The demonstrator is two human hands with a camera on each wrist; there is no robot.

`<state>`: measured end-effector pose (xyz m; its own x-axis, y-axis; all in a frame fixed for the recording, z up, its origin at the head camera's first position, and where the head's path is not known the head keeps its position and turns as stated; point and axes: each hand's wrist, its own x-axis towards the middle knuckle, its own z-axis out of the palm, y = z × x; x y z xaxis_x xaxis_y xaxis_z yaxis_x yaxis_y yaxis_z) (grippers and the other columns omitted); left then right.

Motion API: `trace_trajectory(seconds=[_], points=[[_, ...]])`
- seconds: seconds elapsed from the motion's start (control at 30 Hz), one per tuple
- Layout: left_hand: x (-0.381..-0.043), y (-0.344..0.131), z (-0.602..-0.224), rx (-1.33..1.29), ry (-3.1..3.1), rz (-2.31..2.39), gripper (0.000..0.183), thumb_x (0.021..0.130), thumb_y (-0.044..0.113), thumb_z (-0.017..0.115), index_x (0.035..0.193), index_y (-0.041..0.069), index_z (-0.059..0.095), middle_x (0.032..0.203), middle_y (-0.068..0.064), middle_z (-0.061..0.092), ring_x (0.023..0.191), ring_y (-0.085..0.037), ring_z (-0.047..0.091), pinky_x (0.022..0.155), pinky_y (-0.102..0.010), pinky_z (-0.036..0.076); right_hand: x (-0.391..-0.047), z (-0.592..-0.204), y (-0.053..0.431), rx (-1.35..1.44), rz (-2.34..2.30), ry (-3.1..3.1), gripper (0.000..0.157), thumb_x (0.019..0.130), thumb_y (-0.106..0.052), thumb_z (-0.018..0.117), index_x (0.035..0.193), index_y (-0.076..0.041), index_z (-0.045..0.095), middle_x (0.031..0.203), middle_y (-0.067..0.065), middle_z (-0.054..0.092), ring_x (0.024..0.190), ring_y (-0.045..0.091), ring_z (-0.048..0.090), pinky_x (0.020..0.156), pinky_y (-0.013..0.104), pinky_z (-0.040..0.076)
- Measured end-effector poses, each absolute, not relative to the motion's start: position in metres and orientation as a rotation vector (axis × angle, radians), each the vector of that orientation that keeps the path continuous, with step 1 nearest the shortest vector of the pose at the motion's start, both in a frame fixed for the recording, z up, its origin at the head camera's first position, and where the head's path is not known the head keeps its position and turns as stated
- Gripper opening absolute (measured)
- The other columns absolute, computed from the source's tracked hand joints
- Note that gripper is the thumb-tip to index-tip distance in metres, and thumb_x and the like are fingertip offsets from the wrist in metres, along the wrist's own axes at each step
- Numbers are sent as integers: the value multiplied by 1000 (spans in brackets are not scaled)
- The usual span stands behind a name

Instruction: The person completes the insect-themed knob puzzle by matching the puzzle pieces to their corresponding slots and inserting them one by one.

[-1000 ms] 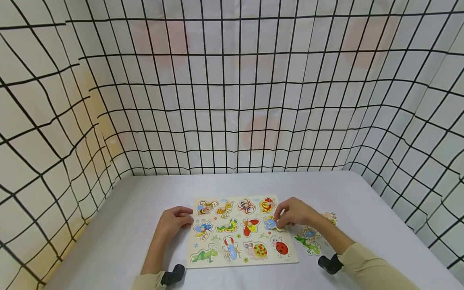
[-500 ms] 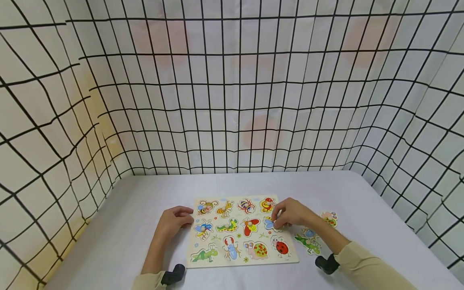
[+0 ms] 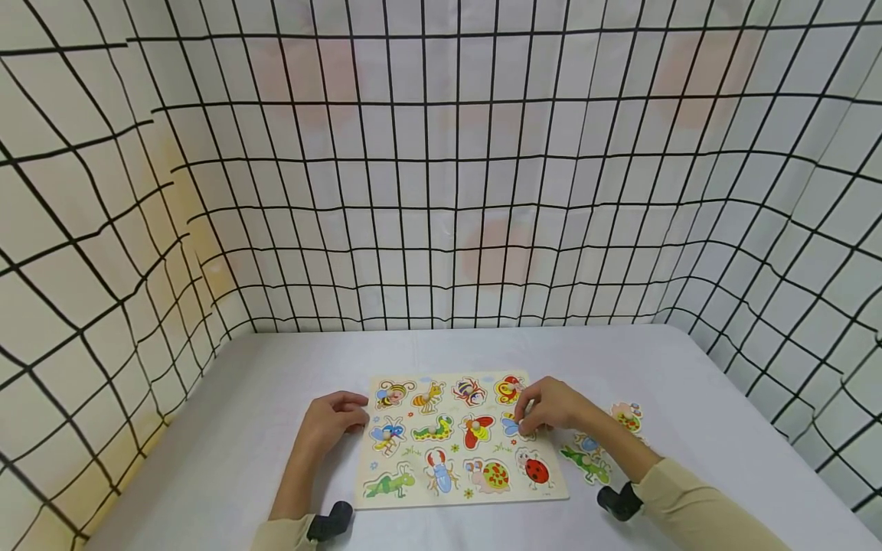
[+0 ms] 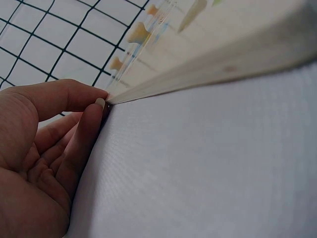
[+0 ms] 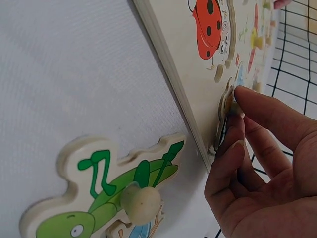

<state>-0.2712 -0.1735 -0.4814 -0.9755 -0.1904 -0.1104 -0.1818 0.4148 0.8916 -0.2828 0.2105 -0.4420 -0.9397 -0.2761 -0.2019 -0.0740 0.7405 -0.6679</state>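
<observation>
A pale wooden insect peg puzzle board [image 3: 451,497] lies on the white-covered table. My right hand [image 3: 551,405] pinches the knob of an insect puzzle piece [image 5: 225,111] over the rightmost spot of the middle row. In the right wrist view the piece stands tilted near the board's edge, its face mostly hidden by the fingers. My left hand [image 3: 331,421] rests at the board's left edge, thumb and index tips [image 4: 99,104] touching its side. Knobbed pieces such as a caterpillar [image 3: 432,430] and a red-winged bug [image 3: 475,432] sit in the upper two rows.
To the right of the board lie loose pieces: a green grasshopper [image 3: 586,463] with a round knob, a blue one [image 3: 587,444] partly under the right forearm, and a snail-like piece [image 3: 625,415]. A black grid net [image 3: 455,207] on white cloth encloses the table's back and sides.
My right hand has shifted slightly left with the pinched piece, which now covers more of its printed spot. The left hand and the board have stayed put.
</observation>
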Motion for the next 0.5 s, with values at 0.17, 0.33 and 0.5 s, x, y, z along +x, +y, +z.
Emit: trace_trajectory(seconds=[0.17,0.33,0.5], points=[[-271,-173,-481,341,-2638,-1658,24,85,11,74,108,5,74,84,-6,71,72,-18,63,70,-25,55,-283,-443,211,-272,-1009,2653,14,73,-8,85,80,-11,74,70,-2,63,59,15,52,55,26,40],[-272,-174,-483,341,-2638,-1661,24,85,12,75,109,6,74,85,-6,70,73,-18,63,70,-25,54,-283,-444,211,-258,-1023,2643,14,73,-8,85,80,-11,74,69,-2,63,58,15,51,55,26,40],[-272,-174,-483,346,-2641,-1661,24,85,12,75,108,5,74,85,-6,70,72,-18,63,70,-25,54,-282,-443,210,-247,-1035,2635,14,73,-7,85,81,-10,73,71,-1,63,58,15,51,55,26,40]])
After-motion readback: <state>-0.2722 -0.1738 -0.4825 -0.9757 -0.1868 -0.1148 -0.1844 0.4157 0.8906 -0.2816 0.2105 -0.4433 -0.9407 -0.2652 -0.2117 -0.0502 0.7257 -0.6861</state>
